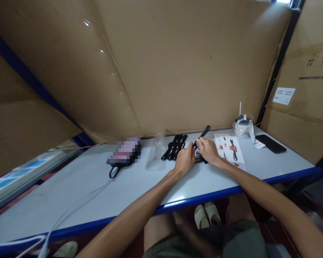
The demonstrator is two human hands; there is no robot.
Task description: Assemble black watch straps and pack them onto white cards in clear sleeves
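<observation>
Head view: slim black tool (205, 131), tilted.

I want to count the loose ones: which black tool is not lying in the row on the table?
The tool in the right hand, its tip pointing up and to the right. The other tools lie flat, side by side, left of it.

Bare tabletop (139, 179) left of black handles (174, 146)

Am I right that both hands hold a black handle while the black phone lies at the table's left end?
Not quite: the head view shows the black phone at the right end of the table. The left hand and right hand do hold the black handle.
</observation>
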